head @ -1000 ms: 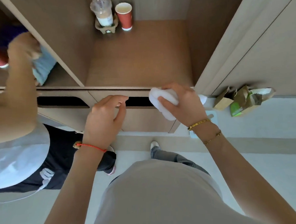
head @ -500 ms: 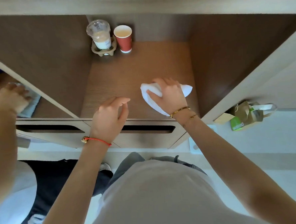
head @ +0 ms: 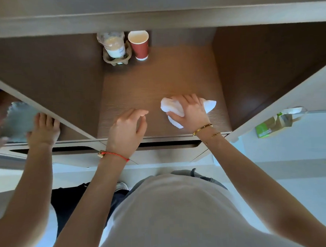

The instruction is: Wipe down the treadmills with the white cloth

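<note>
No treadmill is in view; I face a wooden cabinet with an open compartment whose brown shelf (head: 155, 81) lies before me. My right hand (head: 191, 112) presses a crumpled white cloth (head: 173, 107) flat on the shelf near its front right, with cloth ends showing on both sides of the hand. My left hand (head: 126, 129) hovers over the shelf's front edge, to the left of the cloth, fingers loosely curled and holding nothing.
A plastic cup in a cardboard carrier (head: 114, 48) and a red paper cup (head: 139, 44) stand at the shelf's back. Another person's hand (head: 44, 128) with a grey cloth (head: 19, 120) works in the left compartment. A green-and-brown bag (head: 273, 125) lies at right.
My right hand carried the white cloth from the drawer front up onto the shelf and now presses it there, slightly further right. The other person's hand shifted nearer the divider.
</note>
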Available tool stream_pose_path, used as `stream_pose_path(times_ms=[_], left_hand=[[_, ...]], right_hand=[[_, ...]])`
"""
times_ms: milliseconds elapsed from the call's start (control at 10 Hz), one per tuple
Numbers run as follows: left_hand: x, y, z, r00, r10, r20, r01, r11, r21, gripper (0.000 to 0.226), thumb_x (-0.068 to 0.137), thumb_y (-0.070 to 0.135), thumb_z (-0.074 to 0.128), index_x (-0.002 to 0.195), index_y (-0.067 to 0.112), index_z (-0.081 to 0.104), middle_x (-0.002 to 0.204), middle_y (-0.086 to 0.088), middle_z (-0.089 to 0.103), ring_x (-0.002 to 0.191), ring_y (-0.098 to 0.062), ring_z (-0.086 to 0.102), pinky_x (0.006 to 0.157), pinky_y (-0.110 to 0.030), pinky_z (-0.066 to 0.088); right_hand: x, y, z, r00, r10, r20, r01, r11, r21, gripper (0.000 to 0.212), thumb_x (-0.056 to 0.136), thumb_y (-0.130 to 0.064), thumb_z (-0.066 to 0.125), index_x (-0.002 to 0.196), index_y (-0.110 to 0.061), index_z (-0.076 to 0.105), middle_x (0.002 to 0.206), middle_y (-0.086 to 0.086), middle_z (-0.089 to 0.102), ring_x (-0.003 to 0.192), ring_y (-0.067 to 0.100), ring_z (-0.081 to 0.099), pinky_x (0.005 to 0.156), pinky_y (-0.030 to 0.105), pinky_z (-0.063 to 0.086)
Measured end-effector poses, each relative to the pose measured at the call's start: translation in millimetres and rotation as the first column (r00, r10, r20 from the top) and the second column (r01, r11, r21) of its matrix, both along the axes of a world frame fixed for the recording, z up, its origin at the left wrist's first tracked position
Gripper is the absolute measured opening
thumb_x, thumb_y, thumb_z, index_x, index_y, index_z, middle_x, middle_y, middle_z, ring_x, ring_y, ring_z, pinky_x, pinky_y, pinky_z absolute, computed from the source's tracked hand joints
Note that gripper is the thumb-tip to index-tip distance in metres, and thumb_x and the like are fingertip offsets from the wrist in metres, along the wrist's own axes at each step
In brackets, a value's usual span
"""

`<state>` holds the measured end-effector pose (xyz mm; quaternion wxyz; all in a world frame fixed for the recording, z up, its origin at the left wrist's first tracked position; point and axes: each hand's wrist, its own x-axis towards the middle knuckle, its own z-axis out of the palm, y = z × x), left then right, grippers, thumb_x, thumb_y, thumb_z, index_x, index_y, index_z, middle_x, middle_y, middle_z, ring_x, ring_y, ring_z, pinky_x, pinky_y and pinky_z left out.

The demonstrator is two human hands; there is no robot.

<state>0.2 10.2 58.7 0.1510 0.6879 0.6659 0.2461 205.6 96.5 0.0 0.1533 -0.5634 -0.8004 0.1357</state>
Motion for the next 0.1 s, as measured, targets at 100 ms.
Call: stream_pose_path(times_ms=[100], left_hand=[[-4.6, -1.1, 3.5, 1.0, 0.005, -0.004, -0.005, 0.999, 0.036, 0.024, 0.095, 0.011, 0.053, 0.114, 0.015, 0.069, 0.108, 0.0, 0.071, 0.097, -0.026, 0.067, 0.08, -0.044, 0.055]], right_hand=[[9.8, -17.6, 16.1, 0.992, -0.078, -0.104, 0.085, 0.994, 0.067, 0.043, 0.087, -0.04, 0.066, 0.123, -0.016, 0.061, 0.113, 0.004, 0.063, 0.105, 0.03, 0.051, 0.095, 0.04, 0.036]])
